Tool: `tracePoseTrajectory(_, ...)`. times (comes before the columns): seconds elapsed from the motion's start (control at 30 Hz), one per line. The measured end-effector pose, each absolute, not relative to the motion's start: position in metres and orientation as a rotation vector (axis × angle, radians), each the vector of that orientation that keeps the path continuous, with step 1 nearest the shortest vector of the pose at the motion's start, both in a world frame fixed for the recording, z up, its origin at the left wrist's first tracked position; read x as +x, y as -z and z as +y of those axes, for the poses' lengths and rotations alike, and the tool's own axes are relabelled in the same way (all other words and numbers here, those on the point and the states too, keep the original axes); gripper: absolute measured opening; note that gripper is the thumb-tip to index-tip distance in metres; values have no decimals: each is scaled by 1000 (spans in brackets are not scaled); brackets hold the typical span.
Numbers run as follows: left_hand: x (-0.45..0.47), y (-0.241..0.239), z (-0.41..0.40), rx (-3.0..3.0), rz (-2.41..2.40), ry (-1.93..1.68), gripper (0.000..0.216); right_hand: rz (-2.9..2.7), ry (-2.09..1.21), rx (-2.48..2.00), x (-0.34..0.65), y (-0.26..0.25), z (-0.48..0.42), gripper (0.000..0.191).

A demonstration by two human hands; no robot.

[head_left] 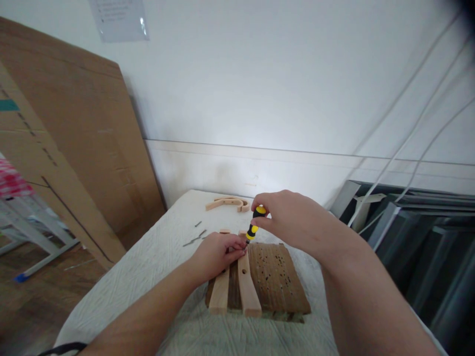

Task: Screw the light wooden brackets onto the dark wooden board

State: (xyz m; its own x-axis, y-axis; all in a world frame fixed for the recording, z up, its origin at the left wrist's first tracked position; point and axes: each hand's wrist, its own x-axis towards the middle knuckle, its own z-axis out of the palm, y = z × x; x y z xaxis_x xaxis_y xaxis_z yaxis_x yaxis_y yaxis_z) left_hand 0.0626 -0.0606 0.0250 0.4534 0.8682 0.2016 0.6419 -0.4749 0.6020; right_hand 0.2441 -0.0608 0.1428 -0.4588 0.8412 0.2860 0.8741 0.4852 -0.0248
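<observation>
A yellow-and-black screwdriver (253,228) stands nearly upright, tilted a little, with my right hand (276,210) closed round the top of its handle. Its tip meets a pale wooden piece (249,291) that has a hole in it. My left hand (218,254) pinches at the screwdriver's tip; whatever its fingertips hold there is too small to make out. Beneath that hand lies a second pale wooden piece (219,292), parallel to the first. Both rest on a brown wooden board (278,282) with many small holes.
Curved wooden parts (226,201) lie at the far end of the cloth-covered table (122,291). Several thin metal pieces (195,241) are left of the board. A large cardboard box (85,133) stands left, dark framed panels (426,247) lean right, and a white wall (278,89) rises behind.
</observation>
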Motion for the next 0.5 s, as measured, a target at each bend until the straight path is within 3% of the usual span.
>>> tracePoseTrajectory(0.5,62,-22,-58,2293,1296,-685,10,-2509,204,-1517,230,-147,-72,25)
